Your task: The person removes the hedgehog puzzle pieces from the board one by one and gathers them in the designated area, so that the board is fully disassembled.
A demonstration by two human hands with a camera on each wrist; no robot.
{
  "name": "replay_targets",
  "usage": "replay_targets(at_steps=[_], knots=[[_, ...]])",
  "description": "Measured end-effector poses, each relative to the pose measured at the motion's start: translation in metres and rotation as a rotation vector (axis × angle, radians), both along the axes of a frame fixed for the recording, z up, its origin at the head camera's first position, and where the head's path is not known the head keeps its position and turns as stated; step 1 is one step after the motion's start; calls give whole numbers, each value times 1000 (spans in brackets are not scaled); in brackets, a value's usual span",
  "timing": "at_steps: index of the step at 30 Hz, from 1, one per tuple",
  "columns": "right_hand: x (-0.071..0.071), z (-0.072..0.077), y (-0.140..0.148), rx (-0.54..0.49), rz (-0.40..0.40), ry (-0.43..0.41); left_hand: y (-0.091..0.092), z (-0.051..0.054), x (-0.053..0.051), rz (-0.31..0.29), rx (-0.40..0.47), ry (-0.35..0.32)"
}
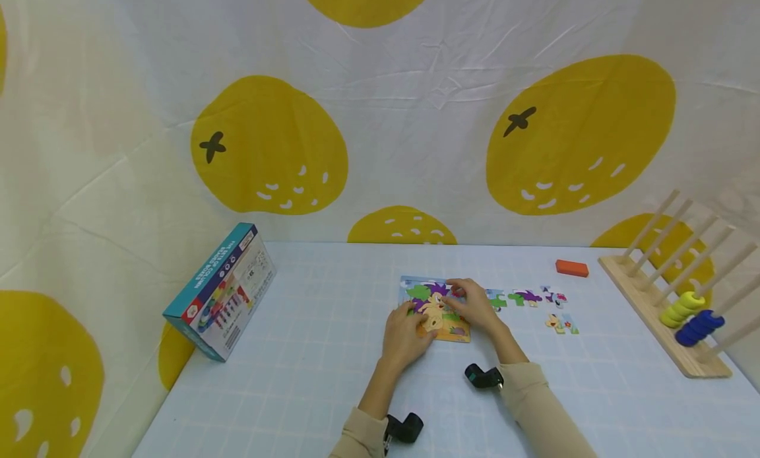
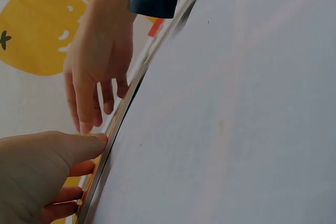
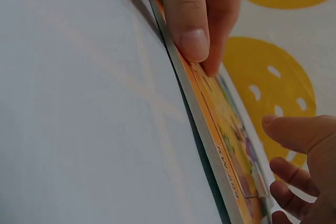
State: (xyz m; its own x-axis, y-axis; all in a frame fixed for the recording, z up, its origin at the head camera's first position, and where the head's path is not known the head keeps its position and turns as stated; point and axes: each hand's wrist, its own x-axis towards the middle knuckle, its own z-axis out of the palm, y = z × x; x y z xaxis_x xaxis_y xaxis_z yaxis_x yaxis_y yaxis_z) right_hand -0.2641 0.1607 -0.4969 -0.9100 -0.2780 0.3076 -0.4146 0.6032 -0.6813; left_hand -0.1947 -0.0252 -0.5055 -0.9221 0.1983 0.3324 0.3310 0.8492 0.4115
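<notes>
A jigsaw puzzle board [image 1: 452,335] with a purple-haired cartoon figure lies flat in the middle of the table. On its left part rests my left hand [image 1: 405,336], thumb and fingertips touching the picture. My right hand [image 1: 475,307] is over the upper right part, its thumb and fingers loosely bent. The right wrist view shows nothing between the fingers of that hand. From the side, the board [image 3: 231,156] looks thin, with an orange border. Loose puzzle pieces [image 1: 525,298] lie in a row to the right of the board, and more pieces [image 1: 561,323] lie farther right.
At the left stands a tilted blue-and-white toy box [image 1: 228,290]. To the right is a wooden peg rack [image 1: 665,313] bearing yellow rings [image 1: 681,309] and blue rings [image 1: 699,327]. An orange-red block [image 1: 572,268] lies near the back edge. Patterned cloth hangs behind the table.
</notes>
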Motion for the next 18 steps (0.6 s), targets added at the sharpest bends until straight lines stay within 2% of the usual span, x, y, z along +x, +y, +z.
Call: replay_targets(at_steps=[5, 10, 18], knots=[[-9, -4, -9, 63, 14, -28, -5, -1, -2, -41, 100, -32], [-12, 1, -14, 160, -18, -107, -11, -1, -6, -60, 168, -81], [-9, 11, -18, 201, -10, -214, -13, 0, -5, -55, 179, -129]])
